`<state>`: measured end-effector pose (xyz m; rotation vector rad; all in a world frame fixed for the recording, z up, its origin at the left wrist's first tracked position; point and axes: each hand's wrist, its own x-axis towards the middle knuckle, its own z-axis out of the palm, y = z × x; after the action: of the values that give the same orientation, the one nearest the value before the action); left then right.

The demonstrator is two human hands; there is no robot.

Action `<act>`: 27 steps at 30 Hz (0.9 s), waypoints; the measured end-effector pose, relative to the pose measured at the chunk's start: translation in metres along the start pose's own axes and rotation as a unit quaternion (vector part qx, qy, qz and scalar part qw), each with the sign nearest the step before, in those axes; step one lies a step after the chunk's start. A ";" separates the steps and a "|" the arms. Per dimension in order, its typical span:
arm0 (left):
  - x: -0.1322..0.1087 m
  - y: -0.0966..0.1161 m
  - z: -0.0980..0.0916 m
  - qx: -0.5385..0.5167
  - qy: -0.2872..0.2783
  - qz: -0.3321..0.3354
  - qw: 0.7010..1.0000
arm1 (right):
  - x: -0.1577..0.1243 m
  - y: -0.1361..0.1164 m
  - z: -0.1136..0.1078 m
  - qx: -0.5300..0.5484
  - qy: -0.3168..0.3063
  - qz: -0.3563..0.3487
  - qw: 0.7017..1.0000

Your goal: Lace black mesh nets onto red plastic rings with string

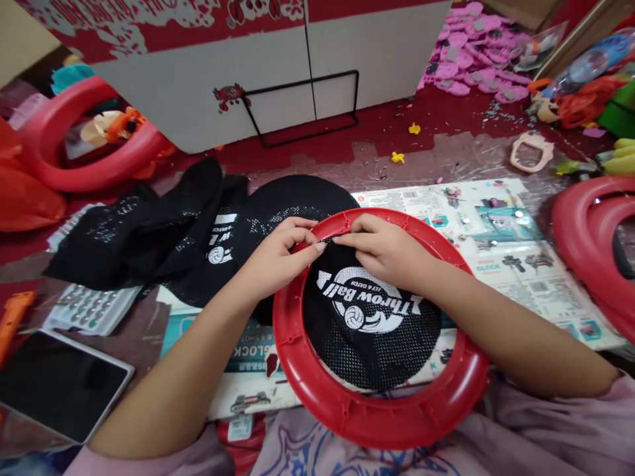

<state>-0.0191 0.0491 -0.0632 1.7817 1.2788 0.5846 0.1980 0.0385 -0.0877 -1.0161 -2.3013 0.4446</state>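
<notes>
A red plastic ring (pixel 381 423) lies in front of me, its ribbed hollow side facing up. Inside it is a round black mesh net (pixel 377 360) printed in white with "Throw Ball" and a ball. My left hand (pixel 292 254) is closed at the ring's far inner rim, thumb and fingers pinching the net's edge. Close beside it, my right hand (pixel 384 248) has its fingers bent and pressed on the same edge. The net's near edge hangs loose from the ring, with a gap showing there. Further black mesh nets (pixel 292 195) lie just beyond my left hand.
Under the ring is a printed cardboard sheet (pixel 536 258). A white and red box (pixel 198 92) with a black wire stand (pixel 307 139) is behind. Red rings (pixel 590 231) lie at both sides. At left are a tablet (pixel 64 383) and calculator (pixel 94 307); pink parts (pixel 471 53) are piled back right.
</notes>
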 end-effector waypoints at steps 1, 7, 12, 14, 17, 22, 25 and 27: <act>0.000 0.000 0.000 -0.001 0.000 -0.002 1.000 | 0.001 -0.001 0.000 0.001 -0.013 0.016 1.000; 0.002 0.001 0.005 0.003 0.016 -0.007 1.000 | 0.006 -0.008 0.000 -0.033 -0.045 0.022 0.998; 0.004 0.000 0.009 0.053 0.055 0.006 0.997 | 0.006 -0.009 0.002 -0.062 -0.035 -0.005 0.997; 0.003 0.000 0.009 0.066 0.064 0.009 0.996 | 0.006 -0.009 0.002 -0.066 -0.038 -0.008 0.997; 0.003 0.000 0.010 0.081 0.071 0.012 0.994 | 0.006 -0.009 0.002 -0.068 -0.048 -0.007 0.996; 0.005 -0.001 0.012 0.106 0.078 0.012 0.991 | 0.007 -0.009 0.002 -0.075 -0.062 -0.003 0.995; 0.006 0.000 0.013 0.115 0.075 0.010 0.990 | 0.008 -0.009 0.002 -0.086 -0.074 0.005 0.994; 0.007 0.001 0.013 0.123 0.075 0.008 0.990 | 0.007 -0.009 0.002 -0.093 -0.080 0.009 0.992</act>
<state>-0.0063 0.0510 -0.0702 1.9807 1.4939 0.6002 0.1879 0.0382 -0.0818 -1.1279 -2.5169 0.3342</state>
